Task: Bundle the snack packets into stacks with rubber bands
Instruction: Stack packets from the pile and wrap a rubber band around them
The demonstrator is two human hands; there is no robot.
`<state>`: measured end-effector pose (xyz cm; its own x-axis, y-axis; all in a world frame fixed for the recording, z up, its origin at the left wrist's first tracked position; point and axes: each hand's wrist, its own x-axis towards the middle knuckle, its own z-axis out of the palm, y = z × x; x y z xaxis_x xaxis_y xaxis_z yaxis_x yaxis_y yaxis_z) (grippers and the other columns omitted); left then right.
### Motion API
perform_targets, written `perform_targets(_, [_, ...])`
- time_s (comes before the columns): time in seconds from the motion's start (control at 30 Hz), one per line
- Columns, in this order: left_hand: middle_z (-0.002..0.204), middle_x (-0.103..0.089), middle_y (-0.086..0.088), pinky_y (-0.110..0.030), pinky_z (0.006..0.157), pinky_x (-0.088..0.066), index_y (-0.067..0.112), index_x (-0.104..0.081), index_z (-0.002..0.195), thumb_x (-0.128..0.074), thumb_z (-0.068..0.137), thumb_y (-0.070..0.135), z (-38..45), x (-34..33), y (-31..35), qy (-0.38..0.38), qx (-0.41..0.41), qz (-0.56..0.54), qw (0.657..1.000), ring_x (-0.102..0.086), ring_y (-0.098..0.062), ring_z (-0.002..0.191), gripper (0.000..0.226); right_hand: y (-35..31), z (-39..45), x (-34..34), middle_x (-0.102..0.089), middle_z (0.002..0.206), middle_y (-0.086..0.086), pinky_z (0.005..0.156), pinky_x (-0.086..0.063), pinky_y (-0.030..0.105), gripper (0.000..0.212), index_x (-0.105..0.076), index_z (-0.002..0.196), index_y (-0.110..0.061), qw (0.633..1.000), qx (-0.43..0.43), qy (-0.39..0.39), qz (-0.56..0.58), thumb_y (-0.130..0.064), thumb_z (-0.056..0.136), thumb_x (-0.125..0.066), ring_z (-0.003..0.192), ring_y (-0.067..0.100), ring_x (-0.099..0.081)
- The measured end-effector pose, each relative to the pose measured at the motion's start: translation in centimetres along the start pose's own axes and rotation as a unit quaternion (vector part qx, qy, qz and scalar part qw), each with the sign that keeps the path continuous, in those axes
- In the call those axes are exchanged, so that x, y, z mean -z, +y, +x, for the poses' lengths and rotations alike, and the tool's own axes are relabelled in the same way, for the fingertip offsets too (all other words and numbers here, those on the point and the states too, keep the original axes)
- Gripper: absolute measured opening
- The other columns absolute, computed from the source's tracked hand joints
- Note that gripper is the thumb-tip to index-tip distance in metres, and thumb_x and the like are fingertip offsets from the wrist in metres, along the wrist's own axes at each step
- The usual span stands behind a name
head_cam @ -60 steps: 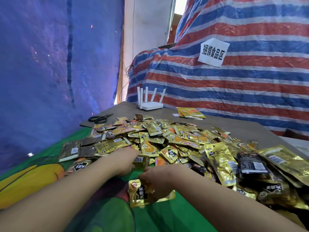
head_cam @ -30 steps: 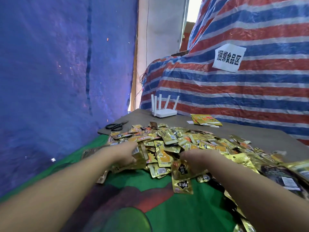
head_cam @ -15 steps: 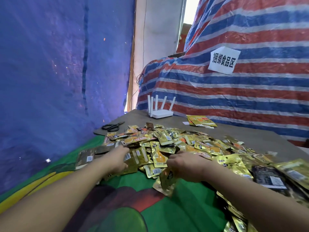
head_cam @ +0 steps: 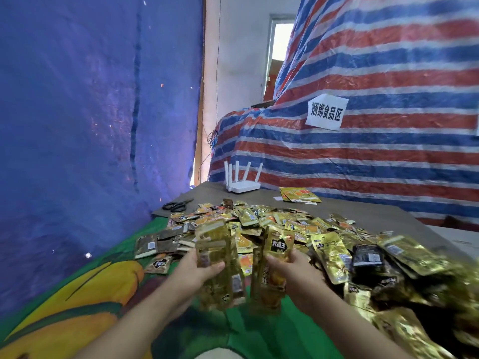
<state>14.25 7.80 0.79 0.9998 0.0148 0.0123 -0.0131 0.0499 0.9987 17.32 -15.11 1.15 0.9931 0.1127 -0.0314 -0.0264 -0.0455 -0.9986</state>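
Observation:
A big heap of gold and black snack packets point(head_cam: 305, 229) covers the table in front of me. My left hand point(head_cam: 194, 270) grips a handful of gold packets point(head_cam: 215, 252) held upright above the green cloth. My right hand point(head_cam: 290, 273) grips a second handful of gold packets point(head_cam: 274, 257), the front one with a black label. The two handfuls are lifted side by side, a small gap between them. No rubber band is visible.
Black scissors point(head_cam: 177, 205) lie at the far left of the brown table point(head_cam: 363, 211). A white router point(head_cam: 242, 186) and a small stack of yellow packets point(head_cam: 299, 195) stand at the back. A blue tarp is at left, a striped tarp behind. Green patterned cloth point(head_cam: 259, 332) lies near me.
Both hands were down in the heap gathering packets; now each has lifted a handful upright off the cloth and drawn it toward me.

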Motion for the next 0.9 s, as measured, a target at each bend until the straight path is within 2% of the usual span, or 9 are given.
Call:
perform_targets(0.07, [0.103, -0.075, -0.007, -0.055, 0.099, -0.046, 0.012, -0.060, 0.113, -0.076, 0.069, 0.017, -2.4, -1.7, -0.6, -0.010, 0.000, -0.003, 1.000, -0.069, -0.027, 0.103, 0.047, 0.8, -2.2, -0.7, -0.071, 0.108, 0.016, 0.095, -0.048, 0.059, 0.039, -0.058, 0.111, -0.004, 0.999, 0.007, 0.017, 0.049, -0.025, 0.083, -0.076, 0.102, 0.036, -0.067])
perform_targets(0.17, [0.102, -0.075, -0.002, -0.049, 0.097, -0.049, 0.014, -0.059, 0.112, -0.079, 0.072, 0.018, -4.9, -4.3, -2.2, -0.015, -0.001, 0.017, 1.000, -0.068, -0.023, 0.105, 0.045, 1.9, -5.0, -1.6, -0.074, 0.100, 0.012, 0.086, -0.052, 0.052, 0.032, -0.061, 0.109, -0.007, 0.995, 0.032, 0.048, 0.083, -0.023, 0.086, -0.075, 0.095, 0.031, -0.071])
perform_targets(0.23, [0.097, -0.076, 0.004, -0.032, 0.086, -0.054, 0.016, -0.058, 0.110, -0.077, 0.080, 0.010, -5.9, -5.5, -3.2, -0.006, -0.017, 0.029, 0.999, -0.070, -0.016, 0.099, 0.036, 2.2, -6.8, -2.0, -0.075, 0.093, 0.008, 0.074, -0.051, 0.038, 0.023, -0.063, 0.106, -0.010, 0.993, 0.055, 0.059, 0.089, -0.022, 0.089, -0.072, 0.089, 0.026, -0.072])
perform_targets(0.33, [0.094, -0.075, 0.005, -0.012, 0.067, -0.050, 0.016, -0.054, 0.107, -0.072, 0.083, -0.002, -7.3, -7.0, -4.0, -0.005, -0.051, 0.029, 0.998, -0.070, 0.001, 0.084, 0.035, 2.8, -9.3, -2.6, -0.076, 0.100, 0.007, 0.078, -0.053, 0.039, 0.015, -0.066, 0.108, -0.018, 0.988, 0.054, 0.066, 0.131, -0.028, 0.098, -0.060, 0.095, 0.025, -0.072])
perform_targets(0.4, [0.091, -0.076, 0.007, -0.013, 0.070, -0.052, 0.018, -0.050, 0.110, -0.070, 0.083, -0.008, -8.4, -7.9, -4.5, -0.021, -0.065, 0.035, 0.997, -0.070, 0.001, 0.085, 0.042, 3.5, -11.0, -2.8, -0.076, 0.103, 0.004, 0.088, -0.055, 0.043, 0.024, -0.067, 0.110, -0.018, 0.985, 0.063, 0.095, 0.131, -0.035, 0.100, -0.055, 0.098, 0.021, -0.072])
perform_targets(0.47, [0.096, -0.076, 0.004, -0.024, 0.081, -0.056, 0.022, -0.044, 0.117, -0.070, 0.082, -0.009, -9.1, -8.5, -5.2, -0.037, -0.071, 0.034, 0.996, -0.071, -0.007, 0.094, 0.053, 4.4, -12.2, -3.1, -0.076, 0.103, -0.001, 0.086, -0.057, 0.035, 0.022, -0.067, 0.111, -0.019, 0.984, 0.100, 0.116, 0.087, -0.034, 0.096, -0.061, 0.097, 0.014, -0.072])
perform_targets(0.6, [0.099, -0.072, 0.009, -0.008, 0.068, -0.048, 0.029, -0.040, 0.119, -0.068, 0.084, 0.001, -11.0, -8.9, -7.3, -0.026, -0.085, 0.097, 0.991, -0.068, 0.007, 0.085, 0.052, 6.8, -14.2, -3.1, -0.076, 0.097, -0.013, 0.071, -0.051, 0.012, 0.032, -0.063, 0.108, -0.020, 0.982, 0.148, 0.114, 0.016, -0.010, 0.082, -0.079, 0.090, 0.007, -0.072])
perform_targets(0.73, [0.108, -0.068, 0.016, -0.002, 0.077, -0.044, 0.033, -0.041, 0.127, -0.058, 0.078, -0.002, -11.8, -8.9, -8.0, -0.045, -0.122, 0.116, 0.985, -0.063, 0.012, 0.096, 0.063, 7.9, -14.8, -3.2, -0.074, 0.102, -0.016, 0.077, -0.051, 0.010, 0.054, -0.054, 0.119, -0.024, 0.982, 0.171, 0.080, -0.005, -0.011, 0.077, -0.084, 0.097, -0.001, -0.069])
perform_targets(0.9, [0.118, -0.064, 0.007, -0.009, 0.084, -0.047, 0.025, -0.031, 0.140, -0.058, 0.081, -0.018, -11.9, -8.9, -7.8, -0.050, -0.164, 0.100, 0.980, -0.064, 0.004, 0.104, 0.077, 8.6, -14.4, -3.0, -0.073, 0.104, -0.013, 0.079, -0.051, 0.012, 0.065, -0.051, 0.125, -0.023, 0.986, 0.152, 0.066, -0.002, -0.023, 0.068, -0.082, 0.099, 0.000, -0.069])
